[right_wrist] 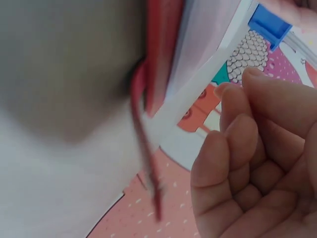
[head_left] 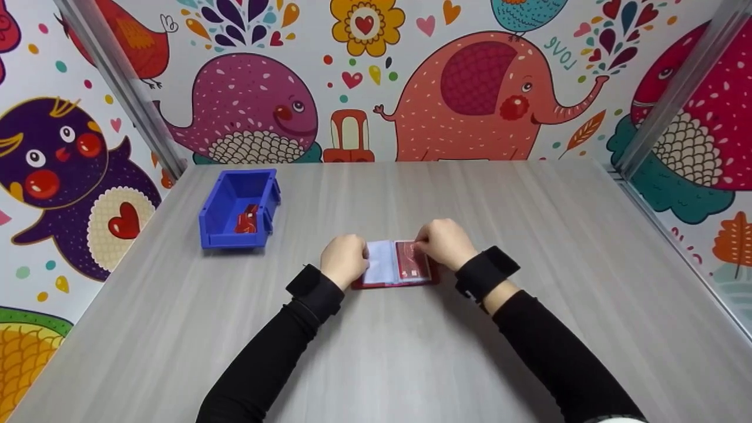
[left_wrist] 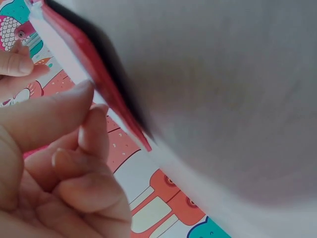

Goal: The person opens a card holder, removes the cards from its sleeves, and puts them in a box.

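A red-covered card holder (head_left: 376, 262) lies spread open on the table between both hands, with pale plastic sleeves inside. A dark red card (head_left: 411, 265) is in its right-hand side. My left hand (head_left: 345, 260) is at the holder's left edge; in the left wrist view its thumb and forefinger (left_wrist: 91, 94) pinch at the sleeve edge. My right hand (head_left: 446, 242) is over the card's upper right corner. In the right wrist view its fingers are loosely bent, with nothing visible between thumb and forefinger. A thin red strap (right_wrist: 143, 144) sticks out from the holder's edge.
A blue bin (head_left: 212, 241) stands at the back left of the table, holding several red cards (head_left: 247, 220). Walls printed with cartoon animals (head_left: 470, 100) enclose the back and sides, with metal posts (head_left: 664, 94) at the corners.
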`<state>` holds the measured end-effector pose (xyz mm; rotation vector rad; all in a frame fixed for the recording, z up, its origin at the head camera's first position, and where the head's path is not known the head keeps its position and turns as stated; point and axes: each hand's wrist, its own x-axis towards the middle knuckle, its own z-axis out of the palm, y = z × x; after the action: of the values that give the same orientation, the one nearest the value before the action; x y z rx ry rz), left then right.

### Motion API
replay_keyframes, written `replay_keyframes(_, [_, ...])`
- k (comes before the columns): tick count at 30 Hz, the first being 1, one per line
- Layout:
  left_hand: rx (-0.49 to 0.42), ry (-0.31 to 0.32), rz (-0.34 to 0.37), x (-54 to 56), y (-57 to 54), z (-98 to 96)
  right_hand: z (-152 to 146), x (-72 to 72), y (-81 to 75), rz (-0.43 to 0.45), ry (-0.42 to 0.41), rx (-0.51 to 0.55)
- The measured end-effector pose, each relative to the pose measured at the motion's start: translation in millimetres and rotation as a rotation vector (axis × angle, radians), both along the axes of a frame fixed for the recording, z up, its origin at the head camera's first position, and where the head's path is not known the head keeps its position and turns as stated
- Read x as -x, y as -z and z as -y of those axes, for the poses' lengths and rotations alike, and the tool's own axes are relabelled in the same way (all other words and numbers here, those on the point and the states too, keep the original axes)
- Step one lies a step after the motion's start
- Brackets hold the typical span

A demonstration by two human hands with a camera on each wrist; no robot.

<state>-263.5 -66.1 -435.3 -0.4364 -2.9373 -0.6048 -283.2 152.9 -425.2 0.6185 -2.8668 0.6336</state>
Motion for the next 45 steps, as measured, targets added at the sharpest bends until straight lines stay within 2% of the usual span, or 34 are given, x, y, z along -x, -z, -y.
replay_keyframes(12, [-0.008,0.005,0.0,-0.7,0.5,-0.2,-17.3,-5.1,9.2,-0.023,-0.034,0.023])
replay_keyframes(23, [-0.005,0.004,-0.011,-2.9,1.4,-0.7,-15.5,-7.4,15.4,-0.028,-0.029,-0.048])
replay_keyframes(30, [-0.008,0.0,-0.008,-2.8,0.9,-0.9,-13.5,-9.2,16.2,-0.043,-0.032,-0.089])
replay_keyframes(45, [-0.001,-0.008,-0.001,-1.8,-0.2,-1.2,-11.3,-9.2,13.4,-0.012,0.0,-0.081])
